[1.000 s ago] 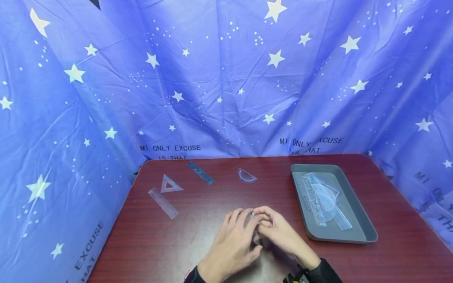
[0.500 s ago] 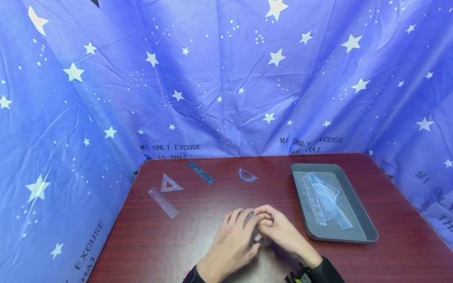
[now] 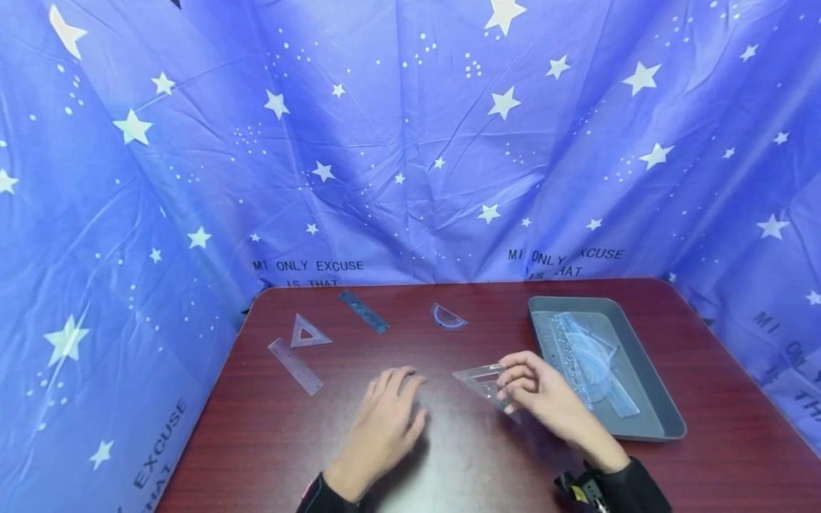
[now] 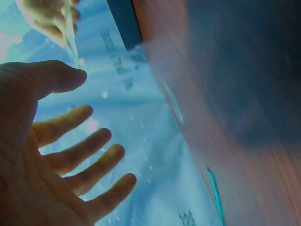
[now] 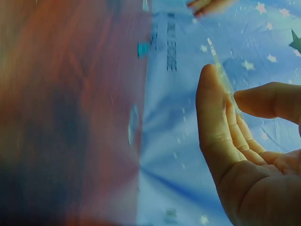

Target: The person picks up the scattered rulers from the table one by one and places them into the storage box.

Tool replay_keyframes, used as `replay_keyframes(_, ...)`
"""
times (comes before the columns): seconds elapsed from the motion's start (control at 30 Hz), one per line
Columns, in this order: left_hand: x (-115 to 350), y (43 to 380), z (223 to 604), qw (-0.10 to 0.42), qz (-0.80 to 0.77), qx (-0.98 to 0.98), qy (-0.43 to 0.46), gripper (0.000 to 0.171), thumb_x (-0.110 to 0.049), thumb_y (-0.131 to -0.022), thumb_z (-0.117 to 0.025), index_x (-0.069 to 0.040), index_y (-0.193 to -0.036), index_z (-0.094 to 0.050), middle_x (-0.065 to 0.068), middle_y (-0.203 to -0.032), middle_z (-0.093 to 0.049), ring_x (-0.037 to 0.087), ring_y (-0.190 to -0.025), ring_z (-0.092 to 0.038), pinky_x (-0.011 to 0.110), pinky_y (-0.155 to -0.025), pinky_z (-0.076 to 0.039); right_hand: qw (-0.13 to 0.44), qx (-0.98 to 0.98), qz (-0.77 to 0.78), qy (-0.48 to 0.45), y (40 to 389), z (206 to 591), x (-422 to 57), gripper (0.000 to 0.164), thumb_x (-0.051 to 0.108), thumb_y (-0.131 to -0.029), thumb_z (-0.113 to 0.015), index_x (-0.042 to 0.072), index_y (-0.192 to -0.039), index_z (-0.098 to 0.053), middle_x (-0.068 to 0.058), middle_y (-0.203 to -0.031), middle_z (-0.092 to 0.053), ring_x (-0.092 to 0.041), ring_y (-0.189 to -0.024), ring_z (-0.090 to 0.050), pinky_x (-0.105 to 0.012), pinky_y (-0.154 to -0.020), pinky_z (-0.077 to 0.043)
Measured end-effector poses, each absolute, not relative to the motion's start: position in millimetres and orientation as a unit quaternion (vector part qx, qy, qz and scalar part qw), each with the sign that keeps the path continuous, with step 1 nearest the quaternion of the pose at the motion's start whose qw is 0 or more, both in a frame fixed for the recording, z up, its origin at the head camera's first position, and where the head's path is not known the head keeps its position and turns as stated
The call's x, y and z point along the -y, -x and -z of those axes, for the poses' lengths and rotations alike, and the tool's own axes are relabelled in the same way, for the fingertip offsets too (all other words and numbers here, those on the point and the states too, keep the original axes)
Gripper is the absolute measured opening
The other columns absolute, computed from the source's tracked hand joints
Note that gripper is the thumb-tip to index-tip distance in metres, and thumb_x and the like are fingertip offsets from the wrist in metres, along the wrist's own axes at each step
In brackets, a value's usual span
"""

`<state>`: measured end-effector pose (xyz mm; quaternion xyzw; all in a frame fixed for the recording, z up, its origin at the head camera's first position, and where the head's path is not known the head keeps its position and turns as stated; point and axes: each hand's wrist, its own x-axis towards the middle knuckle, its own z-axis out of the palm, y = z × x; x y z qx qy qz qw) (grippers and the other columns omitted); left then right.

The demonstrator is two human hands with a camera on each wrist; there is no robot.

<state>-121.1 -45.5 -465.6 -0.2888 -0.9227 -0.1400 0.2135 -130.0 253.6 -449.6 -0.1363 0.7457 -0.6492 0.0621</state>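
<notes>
My right hand [image 3: 545, 395] pinches a clear set square [image 3: 477, 379] between thumb and fingers, left of the grey tray [image 3: 667, 420]. In the right wrist view the set square [image 5: 222, 75] shows nearly edge-on, thumb on one face and fingers on the other. My left hand [image 3: 380, 427] is apart from it, over the table's near middle, holding nothing. Its fingers are spread and relaxed in the left wrist view, where the palm [image 4: 28, 165] is bare.
Inside the tray lie clear rulers and a protractor [image 3: 593, 367]. Along the table's back and left are a small protractor [image 3: 447, 318], a dark blue ruler [image 3: 363, 312], a triangular set square [image 3: 309, 332] and a short clear ruler [image 3: 295, 366]. A starry curtain [image 3: 410, 142] hangs behind.
The two hands, together over the set square before, have separated. My right hand has carried the set square right toward the tray; my left has let go and moved left.
</notes>
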Motion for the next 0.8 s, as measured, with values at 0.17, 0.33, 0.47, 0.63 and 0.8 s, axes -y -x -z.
replay_keyframes(0.17, 70, 133, 465, 0.173, 0.159, 0.946, 0.224, 0.046, -0.024, -0.093, -0.081, -0.006, -0.133, -0.068, 0.016, -0.136, -0.068, 0.034, -0.128, -0.064, 0.054, -0.108, -0.056, 0.002, -0.786, 0.605, 0.128, 135, 437, -281, 0.047, -0.02, -0.093, -0.057, -0.02, -0.138, -0.044, -0.023, -0.105, -0.069, -0.009, -0.084, -0.073, -0.034, -0.067, -0.066)
replay_keyframes(0.33, 100, 149, 466, 0.144, 0.17, 0.963, 0.151, 0.044, -0.021, -0.095, -0.078, -0.001, -0.133, -0.067, 0.022, -0.135, -0.067, 0.04, -0.127, -0.064, 0.058, -0.107, -0.054, -0.052, -0.862, 0.491, 0.111, 143, 422, -308, 0.049, -0.019, -0.093, -0.058, -0.013, -0.142, -0.054, -0.022, -0.103, -0.073, -0.004, -0.08, -0.071, -0.032, -0.063, -0.064)
replay_keyframes(0.47, 122, 161, 468, 0.129, 0.171, 0.971, 0.111, 0.042, -0.018, -0.096, -0.076, 0.003, -0.132, -0.067, 0.025, -0.133, -0.066, 0.045, -0.124, -0.063, 0.061, -0.104, -0.054, -0.063, -0.914, 0.392, 0.081, 149, 414, -326, 0.045, -0.013, -0.097, -0.059, -0.005, -0.142, -0.06, -0.018, -0.105, -0.075, -0.004, -0.078, -0.071, -0.031, -0.064, -0.064)
replay_keyframes(0.63, 146, 171, 467, 0.059, 0.159, 0.983, 0.066, 0.051, -0.02, -0.1, -0.071, 0.007, -0.141, -0.059, 0.033, -0.141, -0.059, 0.053, -0.129, -0.058, 0.066, -0.104, -0.052, -0.067, -0.939, 0.331, 0.07, 159, 412, -344, 0.042, -0.01, -0.097, -0.059, -0.003, -0.138, -0.064, -0.02, -0.104, -0.076, -0.011, -0.078, -0.072, -0.028, -0.061, -0.062)
replay_keyframes(0.8, 161, 180, 468, -0.014, 0.167, 0.985, 0.027, 0.06, -0.022, -0.103, -0.066, 0.009, -0.151, -0.05, 0.039, -0.153, -0.047, 0.058, -0.141, -0.046, 0.071, -0.11, -0.046, -0.069, -0.957, 0.276, 0.056, 171, 412, -357, 0.04, -0.008, -0.093, -0.06, 0.0, -0.132, -0.066, -0.017, -0.102, -0.077, -0.022, -0.083, -0.072, -0.026, -0.057, -0.053)
